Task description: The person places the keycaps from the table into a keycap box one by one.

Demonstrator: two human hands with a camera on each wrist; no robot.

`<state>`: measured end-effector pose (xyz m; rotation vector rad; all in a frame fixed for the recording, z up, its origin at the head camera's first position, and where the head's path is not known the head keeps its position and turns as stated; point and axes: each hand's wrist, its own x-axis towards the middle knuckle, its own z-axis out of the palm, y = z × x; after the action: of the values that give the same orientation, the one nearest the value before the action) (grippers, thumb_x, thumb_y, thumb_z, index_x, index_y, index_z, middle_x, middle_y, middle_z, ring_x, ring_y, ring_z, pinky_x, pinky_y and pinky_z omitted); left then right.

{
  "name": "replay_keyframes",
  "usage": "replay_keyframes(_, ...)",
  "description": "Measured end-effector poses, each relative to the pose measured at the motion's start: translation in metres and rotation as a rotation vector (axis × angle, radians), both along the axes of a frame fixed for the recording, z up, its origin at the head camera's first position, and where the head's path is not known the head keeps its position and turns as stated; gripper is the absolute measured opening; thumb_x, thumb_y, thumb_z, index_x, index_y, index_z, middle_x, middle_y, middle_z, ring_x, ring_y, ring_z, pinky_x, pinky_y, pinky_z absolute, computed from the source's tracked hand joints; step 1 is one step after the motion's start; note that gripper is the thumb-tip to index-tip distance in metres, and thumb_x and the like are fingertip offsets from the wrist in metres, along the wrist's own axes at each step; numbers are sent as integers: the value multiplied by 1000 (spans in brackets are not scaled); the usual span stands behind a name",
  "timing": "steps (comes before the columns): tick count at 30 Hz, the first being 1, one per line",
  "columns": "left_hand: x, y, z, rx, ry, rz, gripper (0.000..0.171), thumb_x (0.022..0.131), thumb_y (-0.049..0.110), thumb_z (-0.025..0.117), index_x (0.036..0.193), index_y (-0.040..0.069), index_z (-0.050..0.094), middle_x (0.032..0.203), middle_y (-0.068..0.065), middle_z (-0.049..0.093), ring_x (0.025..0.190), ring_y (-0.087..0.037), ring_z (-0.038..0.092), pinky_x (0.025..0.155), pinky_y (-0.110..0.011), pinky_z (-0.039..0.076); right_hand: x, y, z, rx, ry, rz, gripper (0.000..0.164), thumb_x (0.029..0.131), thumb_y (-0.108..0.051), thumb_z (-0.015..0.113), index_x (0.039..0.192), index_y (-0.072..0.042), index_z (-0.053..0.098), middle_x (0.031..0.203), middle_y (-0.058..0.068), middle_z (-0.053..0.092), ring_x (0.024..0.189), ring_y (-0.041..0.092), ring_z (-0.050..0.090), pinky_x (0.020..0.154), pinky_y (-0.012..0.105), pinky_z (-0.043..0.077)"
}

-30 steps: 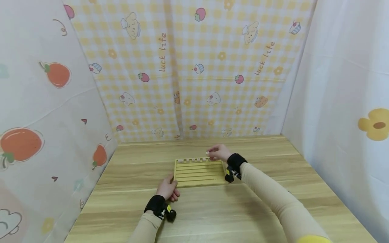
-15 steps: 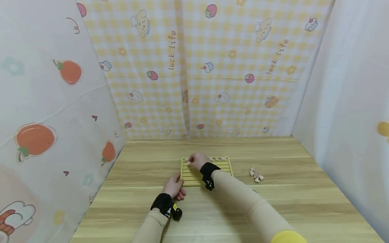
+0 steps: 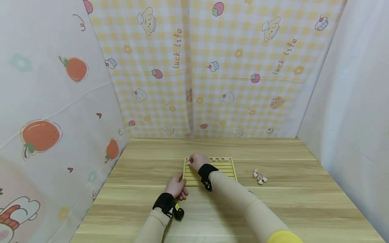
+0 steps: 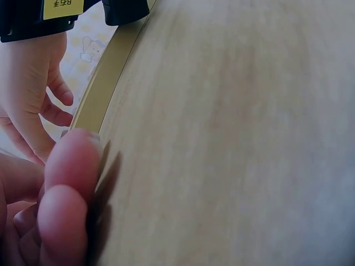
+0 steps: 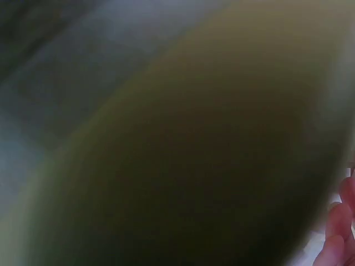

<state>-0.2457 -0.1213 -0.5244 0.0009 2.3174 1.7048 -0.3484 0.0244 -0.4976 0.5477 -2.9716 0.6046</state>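
A shallow yellow slatted tray (image 3: pixel 225 172) lies on the wooden table. Its front left corner is held by my left hand (image 3: pixel 175 186), thumb at the rim and the other fingers curled beside it. In the left wrist view, fingertips (image 4: pixel 72 166) sit right at the tray's yellow side (image 4: pixel 105 83). My right hand (image 3: pixel 199 161) is over the tray's back left corner, pinching a small pale tile (image 3: pixel 188 163) between thumb and finger. Several similar tiles (image 3: pixel 220 159) stand along the back row; the right hand hides part of that row.
A small heap of loose pale tiles (image 3: pixel 260 177) lies on the table (image 3: pixel 282 202) right of the tray. A checked cloth (image 3: pixel 212 111) hangs behind the table, with white cloths on both sides. A dark blur fills most of the right wrist view.
My right hand has gone from the tray's back right to its back left corner, with a tile in its fingers. The loose heap came into view. My left hand has stayed at the tray.
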Motion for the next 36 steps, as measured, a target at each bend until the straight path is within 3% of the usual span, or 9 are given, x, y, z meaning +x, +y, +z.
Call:
replay_keyframes(25, -3, -1, 0, -8, 14, -6, 56, 103, 11, 41, 153, -1, 19, 57, -10, 62, 40, -14, 56, 38, -31, 49, -1, -7, -1, 3, 18, -51, 6, 87, -22, 71, 84, -18, 74, 75, -6, 65, 70, 16, 61, 57, 35, 49)
replay_keyframes(31, -2, 0, 0, -12, 10, 1, 56, 103, 11, 42, 153, 0, 20, 57, -10, 63, 40, -14, 56, 38, -30, 49, 2, -5, 1, -34, 47, -17, 23, 82, -18, 73, 65, -17, 57, 61, -5, 54, 55, 14, 50, 47, 32, 42)
replay_keyframes(36, -1, 1, 0, -8, 4, 2, 56, 103, 12, 42, 153, -1, 20, 57, -10, 63, 40, -13, 55, 37, -29, 48, -1, -7, -1, -4, 14, -39, 29, 82, -21, 73, 61, -16, 53, 58, -5, 51, 54, 15, 49, 46, 32, 39)
